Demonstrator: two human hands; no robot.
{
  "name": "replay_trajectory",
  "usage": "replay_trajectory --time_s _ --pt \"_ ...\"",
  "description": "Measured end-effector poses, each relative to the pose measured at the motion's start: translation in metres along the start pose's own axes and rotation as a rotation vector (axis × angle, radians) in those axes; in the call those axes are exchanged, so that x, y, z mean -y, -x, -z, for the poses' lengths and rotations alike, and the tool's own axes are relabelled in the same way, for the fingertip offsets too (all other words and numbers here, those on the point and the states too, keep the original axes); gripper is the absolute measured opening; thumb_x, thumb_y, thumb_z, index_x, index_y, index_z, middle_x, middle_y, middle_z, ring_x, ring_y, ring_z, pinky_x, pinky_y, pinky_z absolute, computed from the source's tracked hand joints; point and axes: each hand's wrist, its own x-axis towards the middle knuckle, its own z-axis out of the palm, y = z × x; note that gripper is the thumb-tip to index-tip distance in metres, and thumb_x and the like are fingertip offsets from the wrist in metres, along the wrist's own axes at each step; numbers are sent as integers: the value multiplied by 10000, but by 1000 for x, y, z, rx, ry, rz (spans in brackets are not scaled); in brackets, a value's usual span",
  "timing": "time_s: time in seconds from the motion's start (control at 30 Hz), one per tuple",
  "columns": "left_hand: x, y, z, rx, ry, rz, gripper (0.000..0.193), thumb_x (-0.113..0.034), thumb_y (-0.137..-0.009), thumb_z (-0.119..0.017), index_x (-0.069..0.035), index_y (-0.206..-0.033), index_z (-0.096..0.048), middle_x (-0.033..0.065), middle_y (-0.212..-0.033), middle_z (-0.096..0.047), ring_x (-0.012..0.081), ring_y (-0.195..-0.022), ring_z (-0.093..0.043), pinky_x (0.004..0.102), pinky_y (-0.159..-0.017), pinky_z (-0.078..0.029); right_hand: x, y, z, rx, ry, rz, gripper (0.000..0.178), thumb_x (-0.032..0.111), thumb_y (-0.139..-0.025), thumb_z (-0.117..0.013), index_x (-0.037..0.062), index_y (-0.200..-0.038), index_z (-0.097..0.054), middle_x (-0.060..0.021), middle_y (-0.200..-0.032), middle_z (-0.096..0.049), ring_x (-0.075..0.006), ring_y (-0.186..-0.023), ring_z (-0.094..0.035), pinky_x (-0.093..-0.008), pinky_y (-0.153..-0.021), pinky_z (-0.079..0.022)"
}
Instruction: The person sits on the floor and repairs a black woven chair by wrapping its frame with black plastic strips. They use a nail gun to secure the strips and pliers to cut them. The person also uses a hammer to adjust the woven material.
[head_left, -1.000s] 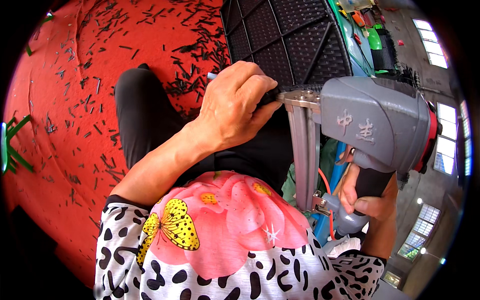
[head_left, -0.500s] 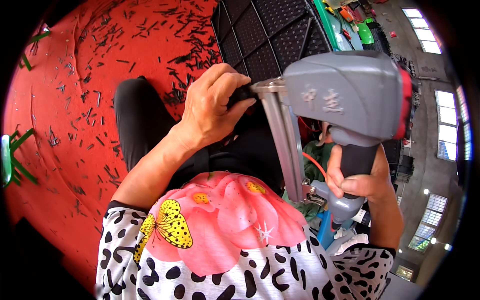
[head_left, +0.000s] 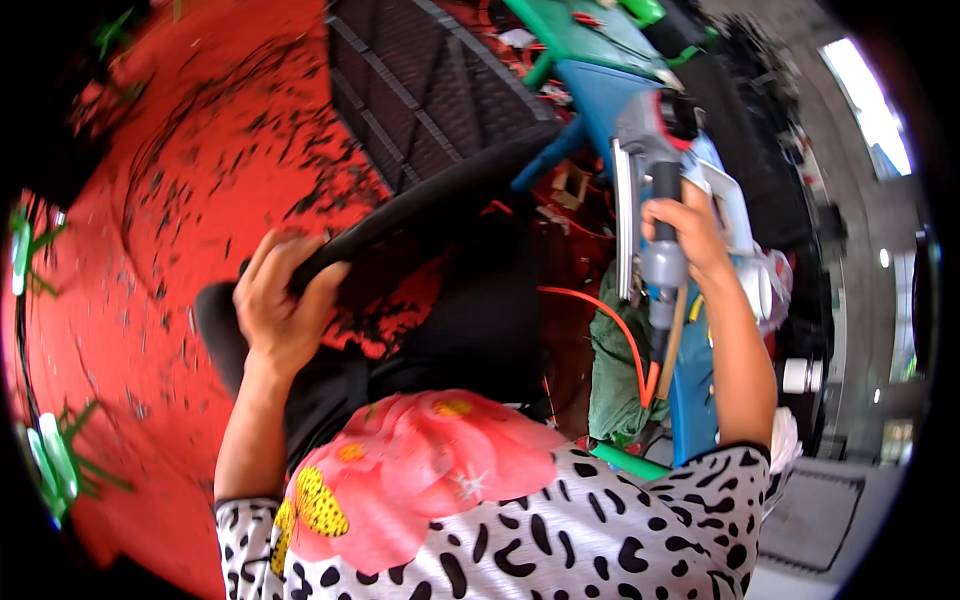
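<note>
My right hand [head_left: 688, 232] is closed round the black handle of a grey and red pneumatic nail gun [head_left: 640, 135]. The gun is over a blue bench at the right, its long silver magazine hanging beside the handle. My left hand [head_left: 280, 305] has its fingers and thumb on either side of the near left end of a thick black edge. This edge belongs to a black woven panel [head_left: 430, 90], which slants across my legs and up to the far side. Motion smears the left fingertips a little.
An orange air hose [head_left: 610, 305] loops from the gun's lower end. Beside the blue bench [head_left: 692, 400] lies green cloth [head_left: 612, 370]. A green table [head_left: 590, 45] stands at the back. Short black scraps [head_left: 290, 150] litter the red floor, and green-legged stands [head_left: 55, 460] are at the left.
The nail gun has moved away from the panel, rightward and down over the blue bench, still in my right hand. My left hand has shifted left and lower, and the panel has tilted.
</note>
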Motion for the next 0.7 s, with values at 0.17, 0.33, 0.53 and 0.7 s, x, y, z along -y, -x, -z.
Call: replay_trajectory --time_s 0.17,0.33,0.53,0.7 --pt "4 0 -6 63 190 161 83 20 -769 -557 44 -847 -574 91 -774 -564 164 -703 -530 259 -656 -414 -84 -67 61 -244 722 -280 329 223 -710 -625 -49 -871 -537 -221 -754 -623 -313 -741 -644 -376 -650 -497" --pt "6 4 0 94 349 526 324 -185 -785 -585 50 -1005 -547 91 -899 -580 166 -820 -539 285 -773 -416 -108 -123 72 -211 993 -407 348 190 -716 -630 -61 -947 -560 -255 -875 -634 -313 -847 -652 -407 -722 -502" --pt "10 6 1 116 519 683 608 -326 -767 -619 79 -1190 -459 176 -1082 -563 223 -1025 -536 344 -916 -398 -150 -169 88 -469 970 -533 396 207 -796 -599 -28 -1106 -523 -236 -1134 -577 -342 -1049 -577 -406 -877 -469" --pt "15 16 7 89 579 718 491 -288 -790 -622 81 -1099 -527 187 -1053 -580 246 -1026 -544 374 -933 -394 -141 -158 111 -563 946 -287 457 326 -776 -648 -13 -1062 -540 -206 -1076 -607 -355 -1000 -590 -413 -856 -474"
